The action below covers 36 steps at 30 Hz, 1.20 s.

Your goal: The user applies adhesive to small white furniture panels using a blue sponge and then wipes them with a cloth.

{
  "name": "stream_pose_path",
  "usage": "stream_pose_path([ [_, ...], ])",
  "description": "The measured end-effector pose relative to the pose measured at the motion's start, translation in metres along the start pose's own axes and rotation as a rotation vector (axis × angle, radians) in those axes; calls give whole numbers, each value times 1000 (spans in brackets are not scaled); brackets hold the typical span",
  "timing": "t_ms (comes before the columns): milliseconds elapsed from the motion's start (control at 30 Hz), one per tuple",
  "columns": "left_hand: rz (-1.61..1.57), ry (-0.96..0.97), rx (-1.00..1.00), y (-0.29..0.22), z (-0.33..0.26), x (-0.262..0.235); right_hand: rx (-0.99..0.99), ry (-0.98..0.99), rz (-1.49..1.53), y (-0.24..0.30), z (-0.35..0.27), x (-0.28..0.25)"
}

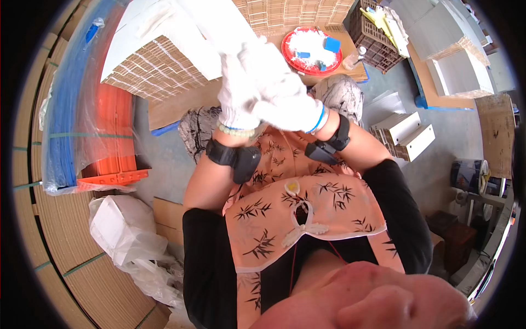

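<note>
Since both gloves and the card behind them are glaring white, we're struggling to see where one thing ends and the next begins. The left grip [236,90] and right grip [280,90] overlap up front, with the fingers lost in a blurry tangle, so we honestly can't tell if either one is wide, narrow or pinching something. Nearest to them is the white cardboard stack [159,68], just beyond and to the left. Its brown corrugated edges show fine, but its top washes out and runs off the upper edge, and the gloves hide one corner. Can't say whether they touch it.

Right of the gloves there's a red tray [285,55] full of white bits, with a blue piece [331,45] near its rim; we can't name either. A brown crate [383,55] sits past it, its contents bunched up. Over left, cloudy plastic wrap blurs the blue panels [63,142] and orange panels [112,131]. The apron [307,219] covers most of the lap, and the dark fisheye rim crops the rest.
</note>
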State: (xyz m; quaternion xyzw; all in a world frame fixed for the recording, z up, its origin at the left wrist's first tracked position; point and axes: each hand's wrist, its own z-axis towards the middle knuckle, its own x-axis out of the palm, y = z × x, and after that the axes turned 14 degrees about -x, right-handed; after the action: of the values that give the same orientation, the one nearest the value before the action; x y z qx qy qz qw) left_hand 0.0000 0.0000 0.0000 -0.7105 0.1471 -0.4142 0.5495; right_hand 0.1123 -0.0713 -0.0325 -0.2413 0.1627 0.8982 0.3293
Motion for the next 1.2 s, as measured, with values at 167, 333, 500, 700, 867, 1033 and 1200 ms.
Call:
stream_pose_path([
  [167,-351,33,-57,-9,-5,-10,34,56,-57,27,25,-4],
  [333,-328,15,11,-21,-7,-23,239,92,-114,-3,-33,5],
  [500,-170,-27,64,11,9,-33,114,-59,-26,10,-2,1],
  [700,465,-95,338,5,14,-30,259,64,-203,-18,-43,3],
  [867,1409,-291,690,-4,25,-42,254,79,-148,-14,-13,-1],
  [1033,-438,100,-144,0,33,-24,145,76,-136,16,20,-9],
  [1200,205,-129,228,-16,40,-10,264,146,-126,-15,17,-12],
])
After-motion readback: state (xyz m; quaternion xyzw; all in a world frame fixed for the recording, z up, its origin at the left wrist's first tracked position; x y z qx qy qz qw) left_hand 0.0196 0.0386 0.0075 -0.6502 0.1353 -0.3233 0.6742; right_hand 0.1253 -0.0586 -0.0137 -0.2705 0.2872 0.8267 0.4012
